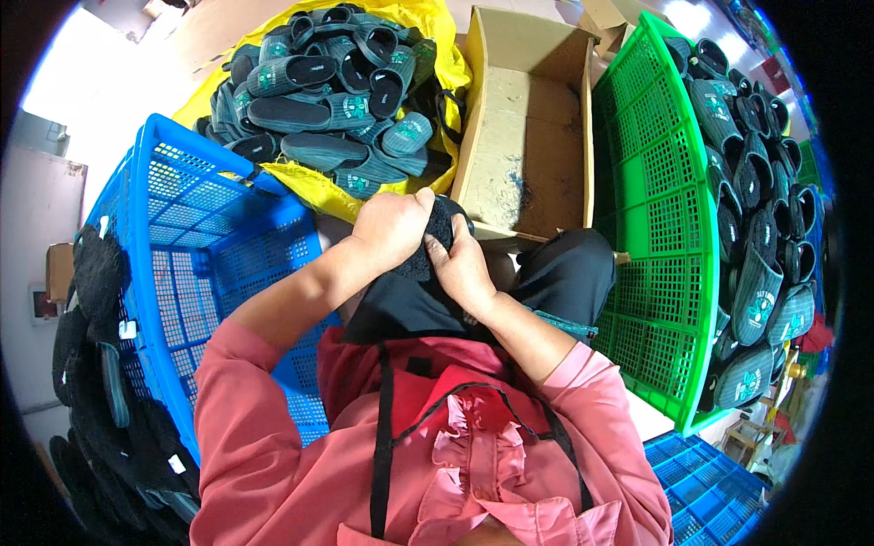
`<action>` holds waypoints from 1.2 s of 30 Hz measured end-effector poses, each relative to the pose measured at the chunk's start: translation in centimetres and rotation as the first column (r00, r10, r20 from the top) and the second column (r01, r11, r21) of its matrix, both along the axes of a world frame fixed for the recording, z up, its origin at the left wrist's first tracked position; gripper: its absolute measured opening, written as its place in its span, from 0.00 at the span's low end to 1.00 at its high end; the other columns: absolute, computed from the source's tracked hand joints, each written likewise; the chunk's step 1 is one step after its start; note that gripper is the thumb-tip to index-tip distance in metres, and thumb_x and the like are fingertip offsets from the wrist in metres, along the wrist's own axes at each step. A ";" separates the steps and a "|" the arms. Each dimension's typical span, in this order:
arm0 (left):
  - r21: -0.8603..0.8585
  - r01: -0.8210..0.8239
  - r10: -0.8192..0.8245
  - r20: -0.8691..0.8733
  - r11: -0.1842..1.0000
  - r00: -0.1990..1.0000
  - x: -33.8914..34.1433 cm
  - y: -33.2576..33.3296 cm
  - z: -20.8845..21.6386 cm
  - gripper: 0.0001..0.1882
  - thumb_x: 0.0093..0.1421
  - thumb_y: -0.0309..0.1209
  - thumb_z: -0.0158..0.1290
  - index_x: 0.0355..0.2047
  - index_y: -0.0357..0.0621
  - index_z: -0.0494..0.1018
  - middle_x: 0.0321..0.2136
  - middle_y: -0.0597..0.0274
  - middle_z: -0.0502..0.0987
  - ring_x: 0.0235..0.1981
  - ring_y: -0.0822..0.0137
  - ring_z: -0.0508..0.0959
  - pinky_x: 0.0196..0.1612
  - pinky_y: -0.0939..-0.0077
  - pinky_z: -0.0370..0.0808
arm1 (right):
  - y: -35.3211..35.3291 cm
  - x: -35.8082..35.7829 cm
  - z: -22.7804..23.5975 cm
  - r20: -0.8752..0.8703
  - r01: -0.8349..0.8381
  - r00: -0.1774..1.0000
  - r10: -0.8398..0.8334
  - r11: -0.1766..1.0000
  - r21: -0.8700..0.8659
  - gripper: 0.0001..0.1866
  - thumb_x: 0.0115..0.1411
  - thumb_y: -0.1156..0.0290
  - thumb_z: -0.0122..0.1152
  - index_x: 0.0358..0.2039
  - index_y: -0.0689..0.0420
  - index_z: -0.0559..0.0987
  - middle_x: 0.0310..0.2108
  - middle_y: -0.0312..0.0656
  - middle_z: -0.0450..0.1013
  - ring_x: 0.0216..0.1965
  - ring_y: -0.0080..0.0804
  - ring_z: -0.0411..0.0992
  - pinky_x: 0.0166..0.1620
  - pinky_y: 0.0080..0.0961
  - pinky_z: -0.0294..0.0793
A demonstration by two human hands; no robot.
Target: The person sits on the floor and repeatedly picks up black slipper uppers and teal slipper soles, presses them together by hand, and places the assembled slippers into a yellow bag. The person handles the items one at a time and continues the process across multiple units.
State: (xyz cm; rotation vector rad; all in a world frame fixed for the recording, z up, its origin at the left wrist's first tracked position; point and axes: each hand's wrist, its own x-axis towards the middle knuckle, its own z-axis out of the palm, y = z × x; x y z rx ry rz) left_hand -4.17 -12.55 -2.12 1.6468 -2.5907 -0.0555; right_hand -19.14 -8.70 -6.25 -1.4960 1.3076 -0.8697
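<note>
Over my lap, both hands grip a dark slipper (pixel 441 223) with a black fleecy surface. My left hand (pixel 393 229) closes round its left side, thumb lying near the far end. On the other side my right hand (pixel 466 271) pinches it, thumb pressed on the fleece. The fingers underneath are hidden, and so is part of the slipper. Just beyond my hands, a heap of slippers (pixel 332 100), dark grey-green and ribbed with green prints, fills a yellow bag (pixel 320 185).
An open cardboard box (pixel 473 118) with dark scraps stands ahead. At left is a blue crate (pixel 150 227), with black fleecy pieces (pixel 96 282) outside it. A green crate (pixel 651 227) rises at right, more slippers (pixel 756 182) beyond it. Another blue crate (pixel 706 491) sits lower right.
</note>
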 end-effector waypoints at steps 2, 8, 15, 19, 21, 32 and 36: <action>-0.023 -0.002 0.001 -0.040 1.000 0.999 -0.3 0.5 -0.1 0.07 0.55 0.29 0.50 0.31 0.39 0.68 0.19 0.51 0.77 0.22 0.51 0.80 0.27 0.58 0.77 | -0.4 0.2 0.0 -0.003 -0.020 1.000 0.020 0.999 0.044 0.19 0.60 0.69 0.60 0.46 0.64 0.65 0.34 0.68 0.73 0.41 0.67 0.72 0.42 0.49 0.72; -0.057 0.043 -0.047 -0.067 0.997 0.997 -1.6 0.6 0.0 0.07 0.55 0.29 0.50 0.31 0.39 0.68 0.21 0.52 0.77 0.23 0.53 0.80 0.28 0.60 0.77 | -2.7 0.4 -0.7 0.046 -0.061 0.997 0.055 0.987 0.146 0.16 0.61 0.69 0.57 0.46 0.65 0.69 0.38 0.61 0.75 0.44 0.54 0.75 0.48 0.42 0.72; -0.095 0.194 -0.208 -0.161 0.976 0.965 -1.7 0.1 0.3 0.07 0.53 0.30 0.50 0.31 0.41 0.68 0.20 0.53 0.76 0.25 0.50 0.79 0.30 0.57 0.75 | -2.1 -2.4 1.4 0.411 -0.203 0.911 -0.012 0.856 0.476 0.21 0.65 0.67 0.57 0.55 0.60 0.66 0.34 0.40 0.73 0.19 0.21 0.68 0.18 0.16 0.69; -0.115 0.258 -0.266 -0.058 0.959 0.962 0.2 -0.6 2.6 0.05 0.56 0.32 0.51 0.29 0.45 0.71 0.21 0.55 0.76 0.25 0.53 0.79 0.29 0.59 0.75 | -0.2 -4.8 3.1 0.555 -0.232 0.821 -0.135 0.808 0.541 0.19 0.65 0.62 0.60 0.47 0.63 0.71 0.36 0.39 0.74 0.27 0.29 0.75 0.32 0.23 0.77; -0.085 0.375 -0.381 -0.067 0.923 0.922 1.6 -1.4 3.0 0.05 0.57 0.33 0.50 0.31 0.47 0.72 0.21 0.59 0.76 0.27 0.54 0.79 0.30 0.59 0.75 | -0.5 -5.8 1.1 0.593 -0.187 0.802 -0.064 0.917 0.351 0.14 0.61 0.71 0.64 0.44 0.63 0.74 0.35 0.36 0.74 0.32 0.24 0.74 0.38 0.20 0.75; -0.291 0.590 -0.625 -0.033 0.753 0.780 1.4 -1.2 3.0 0.10 0.53 0.33 0.53 0.36 0.51 0.76 0.22 0.66 0.70 0.25 0.62 0.75 0.28 0.66 0.72 | -0.4 -1.8 -3.2 0.103 0.185 0.979 -0.178 0.981 -0.057 0.12 0.49 0.83 0.62 0.34 0.60 0.72 0.25 0.44 0.68 0.28 0.32 0.68 0.35 0.27 0.70; -0.241 0.376 -0.408 -0.102 0.895 0.907 0.1 2.8 5.1 0.13 0.54 0.41 0.59 0.35 0.48 0.78 0.27 0.66 0.73 0.27 0.63 0.76 0.29 0.68 0.73 | -0.8 -2.2 -6.1 0.121 0.269 0.960 -0.252 0.952 -0.149 0.11 0.48 0.84 0.60 0.34 0.60 0.72 0.26 0.47 0.68 0.28 0.35 0.69 0.35 0.29 0.70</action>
